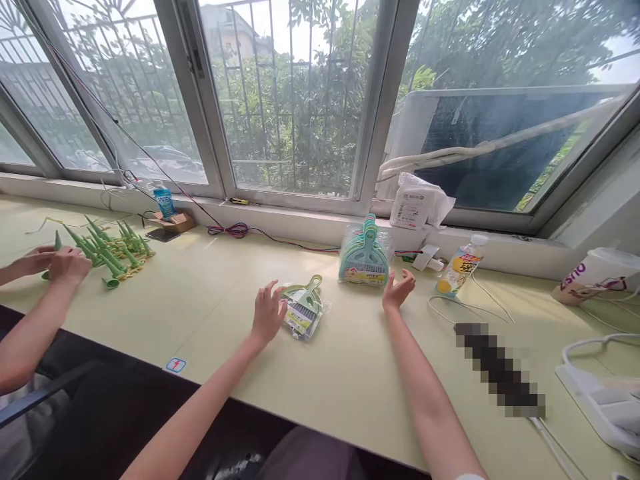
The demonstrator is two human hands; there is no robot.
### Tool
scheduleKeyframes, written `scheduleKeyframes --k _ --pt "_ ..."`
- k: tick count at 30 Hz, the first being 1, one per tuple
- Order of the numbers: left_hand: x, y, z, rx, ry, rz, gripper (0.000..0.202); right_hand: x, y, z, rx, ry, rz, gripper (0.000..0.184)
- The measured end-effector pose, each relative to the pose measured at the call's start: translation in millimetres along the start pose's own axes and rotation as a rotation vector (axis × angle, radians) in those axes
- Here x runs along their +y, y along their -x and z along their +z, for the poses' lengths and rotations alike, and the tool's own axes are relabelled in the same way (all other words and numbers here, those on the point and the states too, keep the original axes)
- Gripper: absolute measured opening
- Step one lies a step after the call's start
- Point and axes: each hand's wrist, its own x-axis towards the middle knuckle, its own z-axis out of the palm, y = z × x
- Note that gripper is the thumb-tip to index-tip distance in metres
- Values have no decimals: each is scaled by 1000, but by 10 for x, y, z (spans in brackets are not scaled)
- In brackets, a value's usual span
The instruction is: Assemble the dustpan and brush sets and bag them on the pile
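A green mini dustpan and brush set (303, 308) in a clear bag lies flat on the pale green table. At its left edge is my left hand (269, 312), fingers apart and slightly bent; whether they touch the bag I cannot tell. Farther back, a row of bagged turquoise dustpan and brush sets (367, 257) stands upright, one behind another. Beside the lower right of that row is my right hand (399, 290), palm turned up and inward, fingers loosely curled and apart. Nothing shows in either hand.
At the left, another person's hands (67, 263) work by several green cone-shaped pieces (110, 250). A drink bottle (460, 267), a white parcel (417, 203), a cup (597, 277) and a power strip (600, 403) are at the right. Cables (235, 230) run along the window wall.
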Motion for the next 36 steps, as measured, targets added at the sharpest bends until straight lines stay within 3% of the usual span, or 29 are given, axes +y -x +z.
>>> scheduleKeyframes --k 2,4,5,6,10,15,20,25,36 --pt "-188 -198 61 -63 43 -176 40 -119 102 -182 4 24 -78 39" --pt "-328 -383 173 -310 141 -315 45 -245 248 -396 -108 43 -178 36" --pt "-365 -451 234 -467 198 -313 47 -304 330 -502 -196 62 -228 36" --pt "-378 -498 290 -551 222 -296 49 -356 412 -597 -296 91 -271 36" --pt "-290 -505 418 -638 325 -348 71 -468 626 -762 -729 263 -451 40" --pt "-220 -331 455 -565 449 -382 74 -477 552 -485 -1017 525 -268 53" --pt "-207 -166 417 -455 582 -376 69 -523 447 -153 -1062 658 -188 57" --pt "-187 -137 400 -437 559 -360 66 -498 374 23 -1055 672 -133 59" --pt "-129 -188 386 -494 464 -343 59 -402 336 95 -997 578 -109 58"
